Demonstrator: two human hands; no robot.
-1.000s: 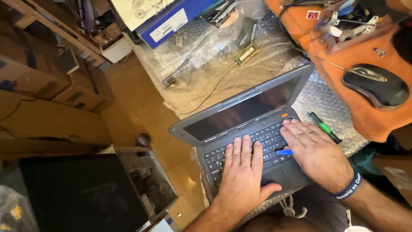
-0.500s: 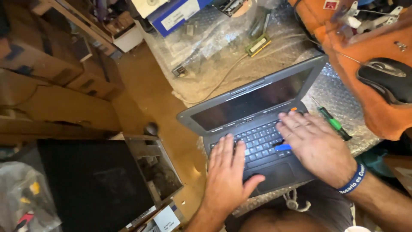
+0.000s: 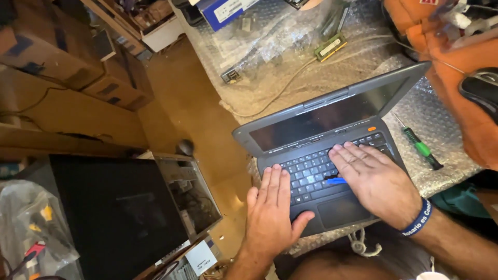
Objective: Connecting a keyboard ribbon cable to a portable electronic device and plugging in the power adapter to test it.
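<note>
A small grey laptop (image 3: 332, 111) sits open on bubble wrap at the table's near edge, its screen dark. My left hand (image 3: 272, 207) lies flat on the left side of the keyboard and palm rest, fingers together. My right hand (image 3: 373, 181), with a blue wristband, rests flat over the right half of the keyboard. A thin blue tool (image 3: 336, 181) pokes out from under my right hand's thumb side, lying on the keys. Whether the right hand grips it is unclear.
A green-handled screwdriver (image 3: 420, 148) lies right of the laptop. A black mouse (image 3: 480, 88) sits on an orange cloth (image 3: 461, 62). Memory sticks (image 3: 329, 47) and cables lie on the bubble wrap (image 3: 270, 67). An open computer case (image 3: 135, 212) and cardboard boxes (image 3: 57, 52) stand on the floor at left.
The view has shifted, so the laptop and hands sit further right in the frame. Both hands stay flat on the keyboard in about the same places.
</note>
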